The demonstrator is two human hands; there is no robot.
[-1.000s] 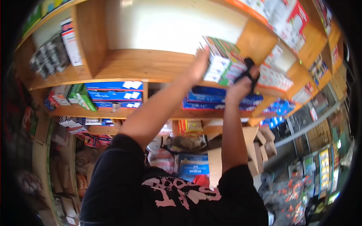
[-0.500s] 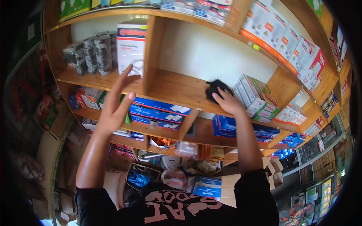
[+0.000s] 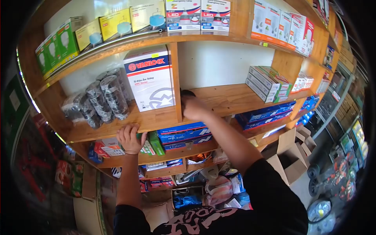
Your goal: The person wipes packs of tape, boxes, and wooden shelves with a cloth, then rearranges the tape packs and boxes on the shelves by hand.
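Note:
My right hand (image 3: 194,108) is against the wooden divider (image 3: 177,84) at the left end of the middle compartment. It is closed on a black cloth (image 3: 188,93), mostly hidden behind the hand and divider. My left hand (image 3: 131,138) lies over the front edge of the shelf (image 3: 156,120), fingers spread, holding nothing. Above it stands a white Vanlock box (image 3: 150,80). Several dark rolls in clear wrap (image 3: 102,96) stand left of that box.
Stacked white-and-green boxes (image 3: 268,84) sit at the right of the middle compartment. Blue boxes (image 3: 182,137) fill part of the shelf below. Lamp boxes (image 3: 183,15) line the upper shelf. An open cardboard box (image 3: 290,162) stands low at the right.
My right hand has slid the black cloth leftward along the shelf to the divider. My left hand has come down from in front of the Vanlock box onto the shelf edge. The view has shifted.

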